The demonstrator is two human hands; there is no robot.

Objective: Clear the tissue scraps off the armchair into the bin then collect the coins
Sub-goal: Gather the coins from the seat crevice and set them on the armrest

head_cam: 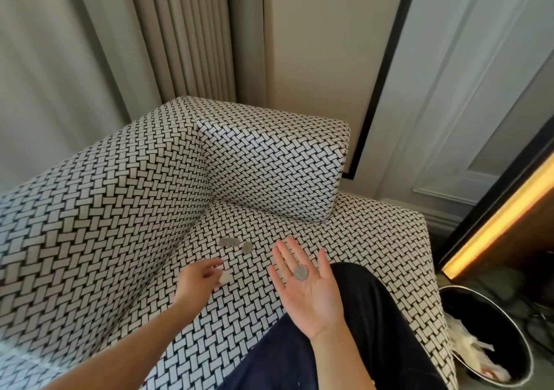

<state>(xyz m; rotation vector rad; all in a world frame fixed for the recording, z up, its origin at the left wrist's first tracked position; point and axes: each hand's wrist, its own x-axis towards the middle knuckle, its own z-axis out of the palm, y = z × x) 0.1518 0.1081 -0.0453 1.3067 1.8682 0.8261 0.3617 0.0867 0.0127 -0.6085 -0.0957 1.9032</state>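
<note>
Stood at the coin step: right hand [308, 290] spread flat under one coin [300, 272], left hand [196, 281] curled, grip unclear; next needed pinching two coins [229, 242] off the armchair [359, 239].

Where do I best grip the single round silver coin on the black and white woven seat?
Probably by its rim, from above: the round silver coin lies flat on the woven seat, so only its thin edge offers purchase. Pinch opposite edges with the left hand; the right hand carries another coin.
</note>
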